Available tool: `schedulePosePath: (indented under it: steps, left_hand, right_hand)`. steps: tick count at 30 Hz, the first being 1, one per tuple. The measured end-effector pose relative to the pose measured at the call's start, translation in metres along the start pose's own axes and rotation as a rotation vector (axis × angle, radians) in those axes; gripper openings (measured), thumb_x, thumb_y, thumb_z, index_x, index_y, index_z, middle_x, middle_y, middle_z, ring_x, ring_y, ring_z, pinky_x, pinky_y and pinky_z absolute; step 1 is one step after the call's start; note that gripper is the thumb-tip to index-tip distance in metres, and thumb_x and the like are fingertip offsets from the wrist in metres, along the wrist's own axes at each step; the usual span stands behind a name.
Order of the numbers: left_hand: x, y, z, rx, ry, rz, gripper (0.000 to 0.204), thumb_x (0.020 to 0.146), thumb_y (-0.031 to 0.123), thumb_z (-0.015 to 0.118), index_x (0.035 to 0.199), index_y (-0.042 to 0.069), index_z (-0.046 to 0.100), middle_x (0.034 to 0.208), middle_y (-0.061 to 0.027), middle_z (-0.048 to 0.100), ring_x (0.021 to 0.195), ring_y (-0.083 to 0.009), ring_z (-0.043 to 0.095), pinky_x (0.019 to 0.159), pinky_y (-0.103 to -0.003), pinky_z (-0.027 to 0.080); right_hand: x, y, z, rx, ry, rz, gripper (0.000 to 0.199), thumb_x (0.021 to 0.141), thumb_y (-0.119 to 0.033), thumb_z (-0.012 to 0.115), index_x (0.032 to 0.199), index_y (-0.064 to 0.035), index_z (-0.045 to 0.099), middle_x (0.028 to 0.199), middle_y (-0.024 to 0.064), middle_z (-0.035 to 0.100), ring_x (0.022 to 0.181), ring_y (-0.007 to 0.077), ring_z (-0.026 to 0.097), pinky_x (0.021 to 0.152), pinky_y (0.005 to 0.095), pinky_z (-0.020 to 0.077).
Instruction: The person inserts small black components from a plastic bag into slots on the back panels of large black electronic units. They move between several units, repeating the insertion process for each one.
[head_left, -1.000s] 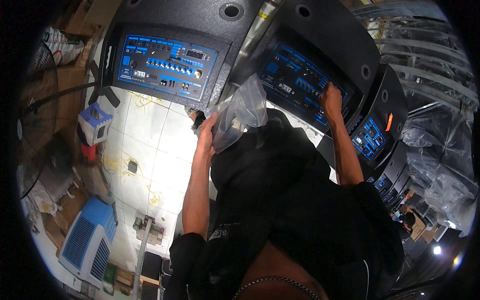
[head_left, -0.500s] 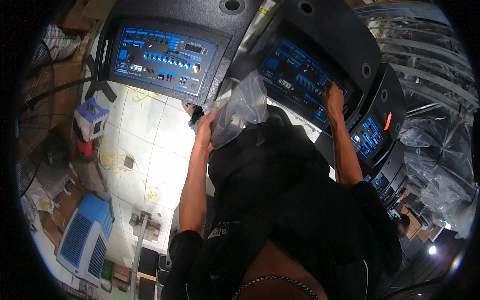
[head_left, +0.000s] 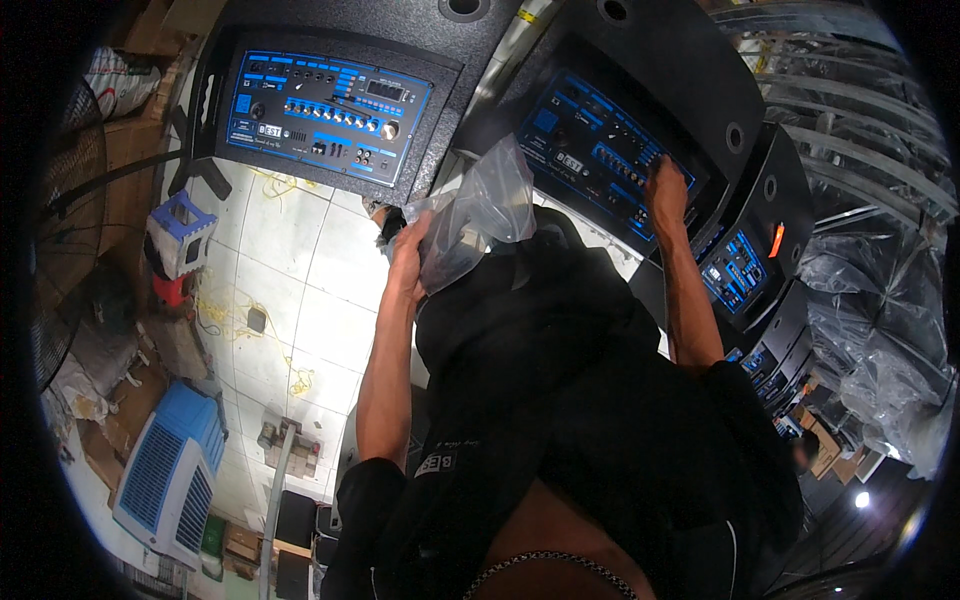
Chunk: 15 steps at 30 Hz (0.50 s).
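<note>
My left hand point(head_left: 406, 262) is closed on a clear plastic bag point(head_left: 490, 205), which leans against the front of my dark clothing. Something pale shows through the bag, too unclear to name. My right hand point(head_left: 668, 195) reaches to the blue-and-black control panel point(head_left: 575, 135) of the middle black speaker point(head_left: 735, 95). Its fingers are bent together at the right end of the knob row, and they hide whatever they touch. To the left stands another black speaker point(head_left: 440, 75), its similar panel point(head_left: 330, 115) showing a row of silvery knobs.
More black speakers point(head_left: 765, 220) line up at the right, one bearing an orange tag point(head_left: 777, 240). Clear plastic sheeting point(head_left: 875, 330) covers things beyond them. At the left are a blue-and-white stool point(head_left: 182, 235), an air cooler point(head_left: 170, 470), a fan point(head_left: 70, 220) and yellow string on the tiled floor point(head_left: 290, 235).
The fingers of my right hand have shifted slightly at the panel. My left hand and the plastic bag stay nearly in place.
</note>
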<state>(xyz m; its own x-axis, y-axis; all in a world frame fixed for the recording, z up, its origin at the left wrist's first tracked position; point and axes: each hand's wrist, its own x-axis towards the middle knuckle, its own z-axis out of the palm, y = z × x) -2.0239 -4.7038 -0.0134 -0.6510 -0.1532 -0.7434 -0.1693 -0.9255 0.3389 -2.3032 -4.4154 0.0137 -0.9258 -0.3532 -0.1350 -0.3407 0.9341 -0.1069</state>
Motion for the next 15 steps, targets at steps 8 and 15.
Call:
schedulePosePath:
  steps: [8, 15]
  left_hand:
    - [-0.0004, -0.0005, -0.0015, -0.002, 0.017, -0.011, 0.038, 0.089, 0.028, 0.056, 0.109, -0.005, 0.056, 0.098, -0.0119, 0.063, 0.082, -0.0190, 0.063, 0.071, -0.030, 0.052]
    - [-0.0084, -0.0014, 0.0001, -0.014, 0.009, -0.028, 0.037, 0.090, 0.027, 0.055, 0.109, -0.005, 0.055, 0.098, -0.0124, 0.063, 0.082, -0.0200, 0.063, 0.073, -0.030, 0.053]
  right_hand:
    - [-0.0082, -0.0046, 0.0014, 0.005, 0.050, -0.083, 0.032, 0.075, 0.000, 0.054, 0.105, 0.0070, 0.049, 0.095, 0.0290, 0.056, 0.088, 0.0428, 0.057, 0.076, 0.0460, 0.0461]
    - [-0.0065, -0.0049, -0.0018, 0.064, -0.075, 0.147, 0.023, 0.079, -0.001, 0.053, 0.099, 0.0083, 0.050, 0.091, 0.0295, 0.056, 0.086, 0.0450, 0.057, 0.075, 0.0477, 0.0458]
